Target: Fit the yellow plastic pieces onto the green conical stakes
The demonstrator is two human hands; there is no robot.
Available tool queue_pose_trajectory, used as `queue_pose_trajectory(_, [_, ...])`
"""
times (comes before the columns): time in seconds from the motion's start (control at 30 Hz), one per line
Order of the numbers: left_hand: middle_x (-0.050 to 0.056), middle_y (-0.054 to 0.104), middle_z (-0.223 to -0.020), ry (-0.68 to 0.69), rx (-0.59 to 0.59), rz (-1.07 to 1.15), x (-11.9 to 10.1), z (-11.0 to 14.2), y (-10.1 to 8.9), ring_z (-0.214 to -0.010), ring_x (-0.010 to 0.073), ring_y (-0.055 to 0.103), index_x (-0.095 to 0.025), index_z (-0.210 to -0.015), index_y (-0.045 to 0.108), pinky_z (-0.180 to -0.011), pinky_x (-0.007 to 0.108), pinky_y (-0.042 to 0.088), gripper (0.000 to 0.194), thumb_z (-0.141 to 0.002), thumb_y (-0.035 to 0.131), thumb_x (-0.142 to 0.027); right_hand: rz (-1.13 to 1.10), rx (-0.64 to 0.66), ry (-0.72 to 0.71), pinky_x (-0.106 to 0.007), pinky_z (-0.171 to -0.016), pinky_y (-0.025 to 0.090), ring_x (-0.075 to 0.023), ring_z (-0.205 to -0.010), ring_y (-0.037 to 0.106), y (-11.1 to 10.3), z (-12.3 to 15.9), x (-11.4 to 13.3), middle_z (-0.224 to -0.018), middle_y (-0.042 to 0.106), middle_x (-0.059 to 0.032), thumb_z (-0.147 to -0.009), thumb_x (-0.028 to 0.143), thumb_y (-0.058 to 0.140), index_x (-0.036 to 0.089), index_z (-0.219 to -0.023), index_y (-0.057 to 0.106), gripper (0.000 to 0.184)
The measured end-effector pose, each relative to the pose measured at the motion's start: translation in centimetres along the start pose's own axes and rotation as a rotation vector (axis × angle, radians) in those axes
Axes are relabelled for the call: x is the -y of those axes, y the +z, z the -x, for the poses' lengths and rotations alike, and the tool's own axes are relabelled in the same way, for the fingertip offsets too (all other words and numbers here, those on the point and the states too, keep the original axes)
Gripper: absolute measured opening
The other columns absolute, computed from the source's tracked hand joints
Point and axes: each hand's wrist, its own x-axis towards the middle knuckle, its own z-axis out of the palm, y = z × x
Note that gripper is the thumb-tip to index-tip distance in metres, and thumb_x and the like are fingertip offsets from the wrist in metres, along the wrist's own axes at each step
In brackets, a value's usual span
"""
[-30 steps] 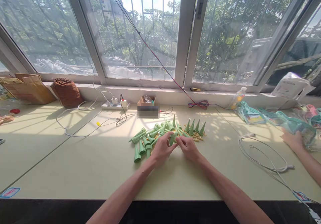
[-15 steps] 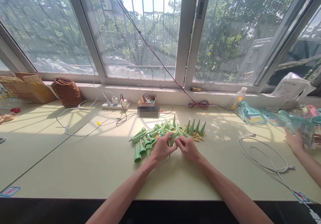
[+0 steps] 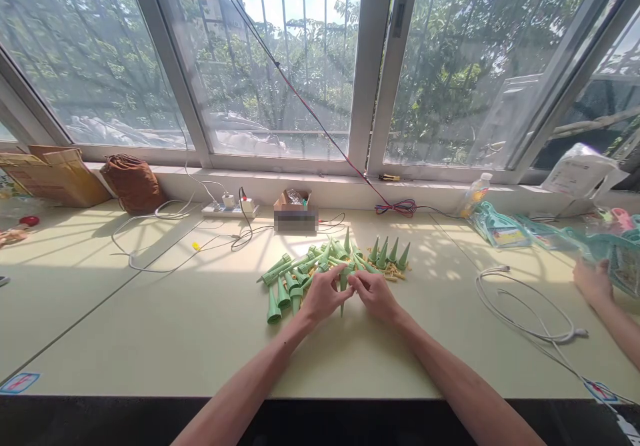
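My left hand (image 3: 323,296) is closed around a green cone-shaped spike (image 3: 343,305), its pointed end hanging down between my hands. Pressed together beside the top of that spike are the thumb and fingers of my right hand (image 3: 375,296); whatever they pinch is too small or hidden to make out. A heap of similar green cones (image 3: 283,294) lies to the left of and behind my hands, some with wide ring-like ends. Beyond my right hand several green cones (image 3: 383,257) stand point up among small yellowish pegs (image 3: 395,275).
A small cardboard box (image 3: 293,199) and a power strip (image 3: 230,210) stand at the back. On the right, a coiled white cable (image 3: 525,326) lies near another person's hand (image 3: 593,283), which touches a teal bagged item (image 3: 613,249). A bottle (image 3: 477,194) stands by the window.
The spike in my left hand has tilted slightly, its tip shifting right. My hands have hardly moved. At the right, the other person's hand and the teal item have moved a little right.
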Motion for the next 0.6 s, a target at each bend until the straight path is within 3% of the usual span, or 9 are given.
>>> queue_pose_trajectory(0.4, [-0.008, 0.048, -0.053, 0.009, -0.002, -0.015, -0.27, 0.00, -0.06, -0.045, 0.0071, 0.042, -0.015, -0.116, 0.066, -0.051, 0.019, 0.038, 0.042, -0.076, 0.066, -0.028, 0.019, -0.010, 0.002, -0.027, -0.051, 0.023, -0.0111, -0.052, 0.029, -0.12, -0.04, 0.32, -0.052, 0.036, 0.0034, -0.097, 0.055, 0.043, 0.019, -0.055, 0.044, 0.055])
queue_pose_trajectory(0.6, [-0.008, 0.048, -0.054, 0.007, 0.000, -0.004, -0.15, 0.04, 0.03, -0.046, 0.0069, 0.041, -0.016, -0.115, 0.065, -0.051, 0.018, 0.036, 0.041, -0.077, 0.066, -0.029, 0.059, -0.029, 0.007, -0.026, -0.050, 0.025, -0.0114, -0.050, 0.033, -0.16, -0.03, 0.52, -0.050, 0.041, 0.0017, -0.096, 0.059, 0.041, 0.018, -0.055, 0.051, 0.059])
